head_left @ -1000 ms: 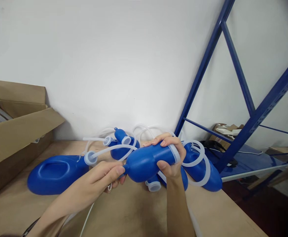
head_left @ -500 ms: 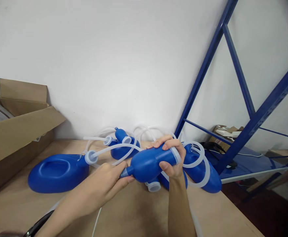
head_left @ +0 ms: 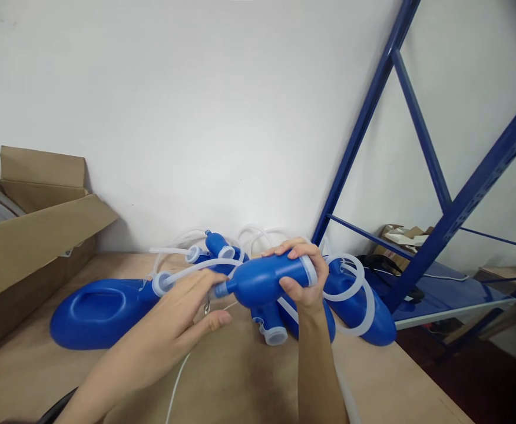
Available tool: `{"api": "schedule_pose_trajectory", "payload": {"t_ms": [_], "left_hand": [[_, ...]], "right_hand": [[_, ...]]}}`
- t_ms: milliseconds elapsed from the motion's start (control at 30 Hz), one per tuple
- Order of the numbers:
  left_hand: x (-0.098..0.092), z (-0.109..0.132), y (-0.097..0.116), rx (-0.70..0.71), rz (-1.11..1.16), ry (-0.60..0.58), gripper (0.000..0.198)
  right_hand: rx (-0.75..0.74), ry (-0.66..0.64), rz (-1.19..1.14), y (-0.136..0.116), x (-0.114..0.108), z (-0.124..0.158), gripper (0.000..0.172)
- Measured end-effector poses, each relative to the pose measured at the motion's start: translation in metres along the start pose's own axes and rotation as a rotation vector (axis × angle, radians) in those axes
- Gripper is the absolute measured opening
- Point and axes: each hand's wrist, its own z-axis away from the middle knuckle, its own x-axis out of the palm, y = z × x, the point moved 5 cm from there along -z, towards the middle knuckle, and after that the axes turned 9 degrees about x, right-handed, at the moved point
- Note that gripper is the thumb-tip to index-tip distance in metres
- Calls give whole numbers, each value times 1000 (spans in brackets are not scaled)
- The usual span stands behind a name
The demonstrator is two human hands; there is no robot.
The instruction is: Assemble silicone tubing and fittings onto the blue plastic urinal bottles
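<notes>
My right hand is wrapped round the wide, white-rimmed end of a blue bulb-shaped bottle and holds it above the wooden table. The bottle's narrow nozzle points left. My left hand lies at that nozzle, fingers stretched out against its tip and thumb held apart below. A thin clear tube runs from under this hand toward me. Several more blue bottles with coiled clear tubing lie behind, and a flat blue container lies to the left.
An open cardboard box stands at the left with tubing in it. A blue metal shelf frame rises on the right, with cardboard scraps and a cable on its low shelf. A white wall closes off the back.
My left hand has loosened from a pinch on the nozzle to stretched fingers. The bottle has risen slightly and levelled in my right hand.
</notes>
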Motion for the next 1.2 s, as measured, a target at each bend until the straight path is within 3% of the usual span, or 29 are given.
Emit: {"api": "schedule_pose_trajectory", "payload": {"t_ms": [67, 133, 200, 300, 400, 600, 733, 967, 1100, 1200], "left_hand": [[-14, 2, 3, 14, -129, 235, 40], [-21, 5, 3, -40, -180, 374, 40], [-15, 5, -4, -164, -64, 323, 50], [10, 3, -15, -335, 389, 137, 59], [24, -2, -18, -361, 685, 144, 58], [26, -6, -15, -283, 681, 166, 51], [30, -6, -19, -314, 680, 201, 52], [36, -12, -26, -289, 843, 219, 41], [37, -11, -26, -309, 855, 240, 45], [38, -11, -24, -381, 1006, 230, 48]], "right_hand": [[12, 119, 67, 6, -8, 0, 25], [-4, 225, 105, 9, -17, 2, 24], [-36, 302, 114, 10, -25, 4, 24], [-81, 334, 142, 4, -28, 6, 26], [-123, 288, 199, -7, -19, 5, 27], [-183, 276, 215, -18, -8, 3, 25], [-177, 256, 235, -20, -4, 3, 25], [-170, 250, 233, -20, -2, 2, 23], [-176, 229, 261, -21, 0, 3, 23], [-181, 176, 269, -23, 6, 4, 26]]}}
